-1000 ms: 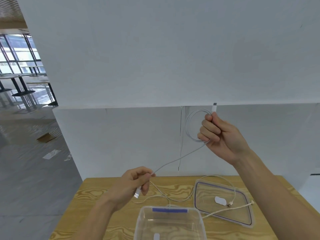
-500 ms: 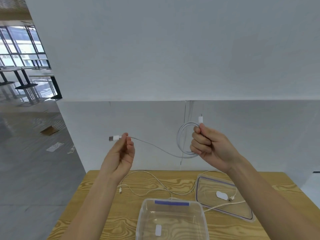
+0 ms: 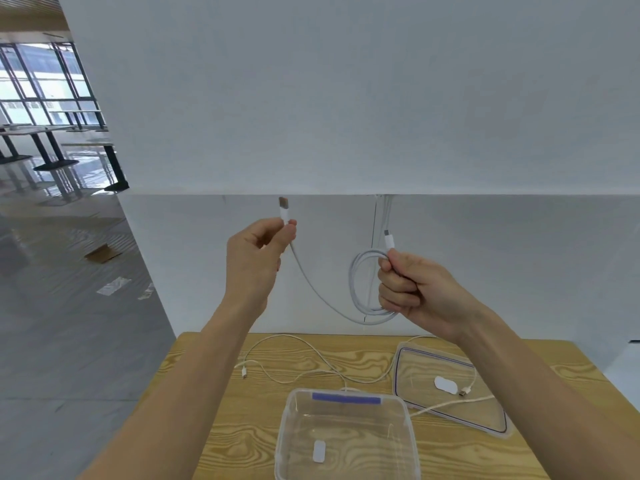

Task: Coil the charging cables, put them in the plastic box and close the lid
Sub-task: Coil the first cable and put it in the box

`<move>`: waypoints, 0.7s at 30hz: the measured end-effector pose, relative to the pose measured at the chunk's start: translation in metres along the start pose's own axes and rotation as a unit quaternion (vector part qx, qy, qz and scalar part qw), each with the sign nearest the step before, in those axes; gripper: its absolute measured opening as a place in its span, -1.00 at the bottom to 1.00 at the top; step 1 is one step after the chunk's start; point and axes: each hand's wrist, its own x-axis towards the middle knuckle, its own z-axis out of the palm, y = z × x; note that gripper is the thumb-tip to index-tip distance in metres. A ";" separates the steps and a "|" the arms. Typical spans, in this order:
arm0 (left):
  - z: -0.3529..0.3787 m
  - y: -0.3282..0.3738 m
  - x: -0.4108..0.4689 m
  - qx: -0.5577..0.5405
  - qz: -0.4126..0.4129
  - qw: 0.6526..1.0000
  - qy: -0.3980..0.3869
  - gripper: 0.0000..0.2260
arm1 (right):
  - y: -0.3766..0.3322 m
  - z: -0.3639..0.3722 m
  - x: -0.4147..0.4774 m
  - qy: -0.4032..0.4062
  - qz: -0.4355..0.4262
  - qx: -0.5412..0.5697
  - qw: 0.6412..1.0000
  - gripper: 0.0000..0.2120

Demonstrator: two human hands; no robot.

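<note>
A white charging cable (image 3: 358, 289) hangs in the air above the table, partly wound into loops. My right hand (image 3: 412, 289) grips the loops, with one plug sticking up above its fingers. My left hand (image 3: 258, 258) pinches the other end, its USB plug pointing upward. Between the two hands the cable sags in a curve. A second white cable (image 3: 304, 370) lies loose on the wooden table (image 3: 221, 427), one end draped over the clear lid (image 3: 450, 386). The clear plastic box (image 3: 346, 441) stands open and empty near the front edge.
A white partition wall (image 3: 346, 116) rises directly behind the table. The lid lies flat to the right of the box. To the left is grey floor with black-legged tables far off by windows.
My left hand rose from table height with the USB end and moved right toward the right hand. The right hand lowered a little, and the coil holds more loops.
</note>
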 end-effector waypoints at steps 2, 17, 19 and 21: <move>0.010 0.010 0.000 0.060 0.059 0.996 0.004 -0.92 | 0.005 0.001 0.002 0.018 0.001 -0.046 0.999 -0.78; 0.050 -0.012 -0.043 0.187 0.363 0.899 -0.158 -0.83 | 0.012 -0.002 -0.001 0.066 -0.013 0.015 0.998 -0.78; 0.054 -0.016 -0.050 0.214 0.400 0.873 -0.181 -0.84 | 0.014 0.001 0.000 0.075 -0.007 0.033 0.997 -0.76; 0.057 -0.022 -0.056 0.237 0.422 0.852 -0.201 -0.85 | 0.016 0.006 -0.001 0.088 0.002 0.032 0.996 -0.68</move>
